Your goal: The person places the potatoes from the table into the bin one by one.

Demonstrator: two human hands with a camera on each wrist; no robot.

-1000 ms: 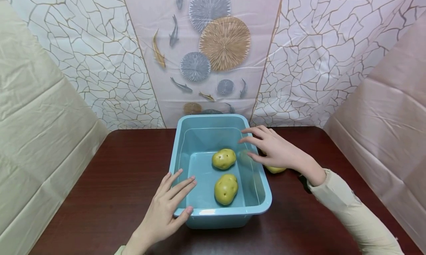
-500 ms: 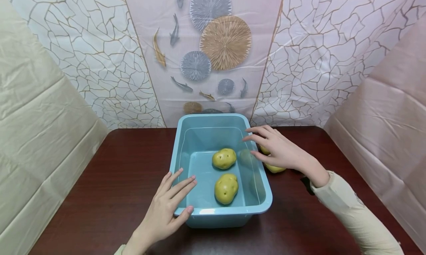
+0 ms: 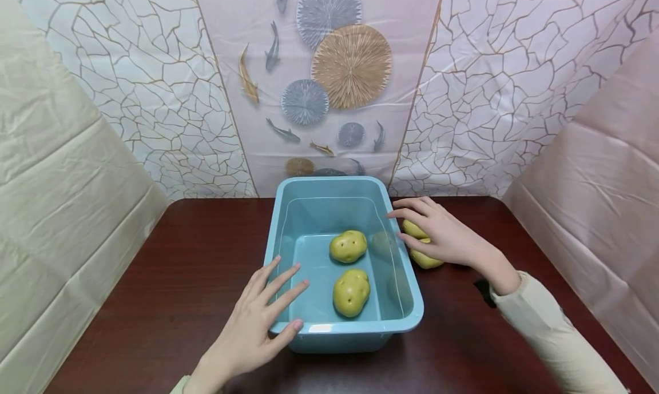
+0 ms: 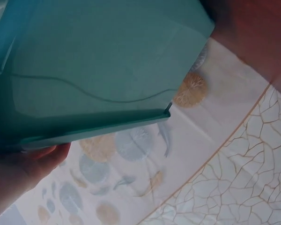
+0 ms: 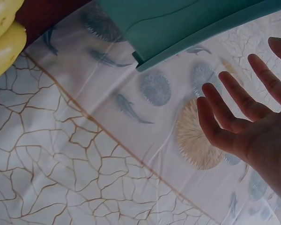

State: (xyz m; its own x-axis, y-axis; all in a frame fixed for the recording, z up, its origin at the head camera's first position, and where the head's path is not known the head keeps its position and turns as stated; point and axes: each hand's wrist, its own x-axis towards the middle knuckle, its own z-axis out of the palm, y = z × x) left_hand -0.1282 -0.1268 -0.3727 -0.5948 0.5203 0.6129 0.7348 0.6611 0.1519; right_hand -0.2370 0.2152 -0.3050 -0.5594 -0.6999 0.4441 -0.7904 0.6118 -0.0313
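Note:
A light-blue plastic tub stands in the middle of the table in the head view. Inside it lie two yellow potatoes, one farther back and one nearer the front. My left hand is spread at the tub's near-left corner; whether it touches the rim I cannot tell. Beside the right rim hovers my right hand, its fingers loosely bent and holding nothing. Partly hidden behind that hand, two more potatoes, a back one and a front one, sit on the table outside the tub.
The dark red-brown table extends on both sides of the tub. A patterned cloth hangs behind its back edge. Beige cloth panels slope up at the left and right.
My right hand has drawn back to the right from over the tub, uncovering more of the two potatoes outside. The left hand stays at its corner, fingers slightly more spread.

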